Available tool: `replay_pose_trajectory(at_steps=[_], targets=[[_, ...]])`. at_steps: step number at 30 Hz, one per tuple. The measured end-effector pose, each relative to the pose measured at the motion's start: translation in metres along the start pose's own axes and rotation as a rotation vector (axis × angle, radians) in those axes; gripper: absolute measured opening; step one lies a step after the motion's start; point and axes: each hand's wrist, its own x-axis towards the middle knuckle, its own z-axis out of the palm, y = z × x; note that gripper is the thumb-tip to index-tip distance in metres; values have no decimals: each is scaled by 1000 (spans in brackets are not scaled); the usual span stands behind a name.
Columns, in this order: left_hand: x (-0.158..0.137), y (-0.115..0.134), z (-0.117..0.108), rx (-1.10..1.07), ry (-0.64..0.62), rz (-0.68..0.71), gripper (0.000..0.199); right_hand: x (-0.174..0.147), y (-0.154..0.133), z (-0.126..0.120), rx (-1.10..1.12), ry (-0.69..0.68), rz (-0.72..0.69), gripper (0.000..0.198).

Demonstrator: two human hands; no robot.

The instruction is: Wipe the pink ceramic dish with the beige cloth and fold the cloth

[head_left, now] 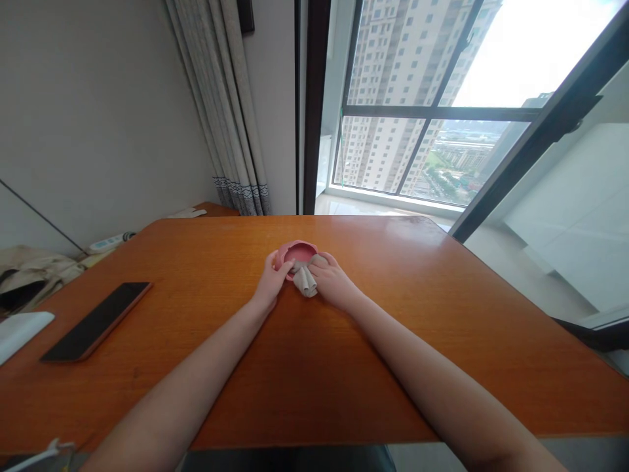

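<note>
A small pink bowl [301,250] is tilted over the middle of the wooden table, its hollow side partly facing me. My left hand [271,280] grips the bowl's left side, thumb over the rim. At its right edge, my right hand [334,278] is closed on a greyish-beige cloth [305,282] pressed against the rim. Folds of the cloth hang down between the two hands. The fingertips of my right hand are partly hidden by the cloth and bowl.
The orange-brown table [196,275] fills the lower view. A black phone-like slab [98,321] lies at left, near a white object [22,331]. Beyond the left edge are a power strip [111,242] and heaped fabric [37,269]. A window [407,111] stands behind.
</note>
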Motion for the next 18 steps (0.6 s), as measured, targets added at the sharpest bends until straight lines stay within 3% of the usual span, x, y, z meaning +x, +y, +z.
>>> replay_pose_trajectory(at_steps=[4,8,13,18], targets=[[-15,-9,17,-208,54,13,52,-1,-12,8,7,29,23,19],[0,-3,1,21,26,11,35,0,-13,1,38,-27,-39,15],[19,12,-23,149,-135,28,49,3,-8,-8,7,-30,-94,16],[-4,-5,2,-83,7,79,63,2,-16,-5,-72,19,-9,16]])
